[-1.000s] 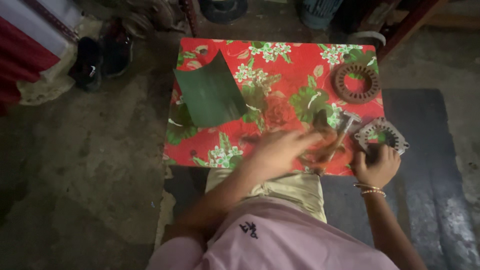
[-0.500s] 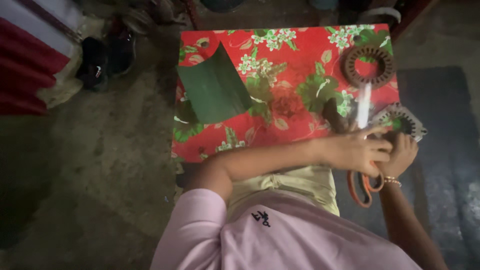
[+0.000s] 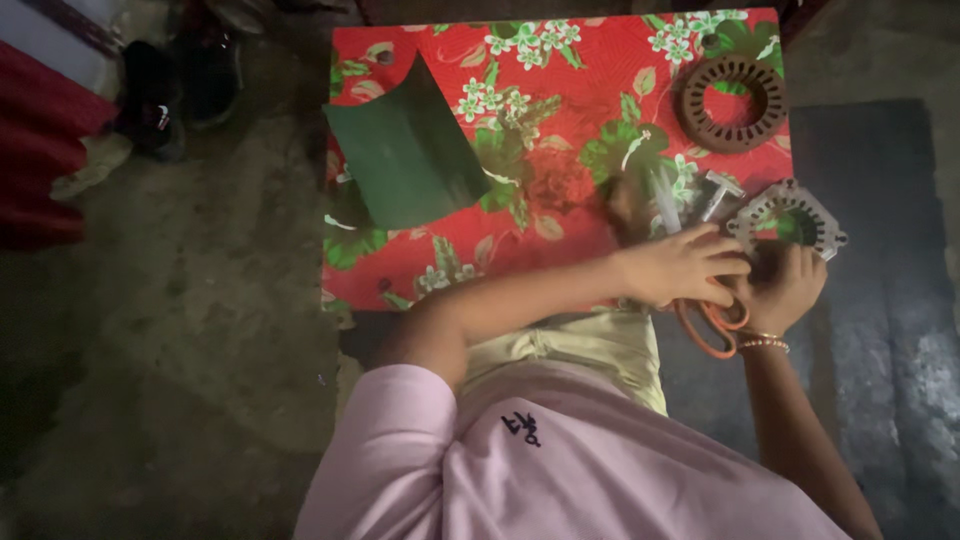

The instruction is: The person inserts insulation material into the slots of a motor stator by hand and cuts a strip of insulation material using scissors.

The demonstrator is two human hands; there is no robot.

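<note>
Head view, the only one supplied. The person is sitting at a low counter covered in a red floral cloth, with both hands meeting at its near right corner.

The left hand is reaching across the body, its grip curling down over the orange-handled scissors; the handle loops are showing below the fingers, but the blades are hidden, so I cannot tell whether the grip is actually closed on them.

The right hand is lying just beside the left, fingers pressing against the near edge of the square toothed metal frame — seemingly steadying it at the counter edge. Whether this grip is pinching the frame or merely resting on it cannot be told.

Two pale, slim tools are lying just beyond the left hand, within easy reach. A round, dark slotted ring is sitting apart at the far right corner. A dark green sheet, curling at its edges, is lying well to the left.

Dark shoes are standing on the floor, off the counter.
</note>
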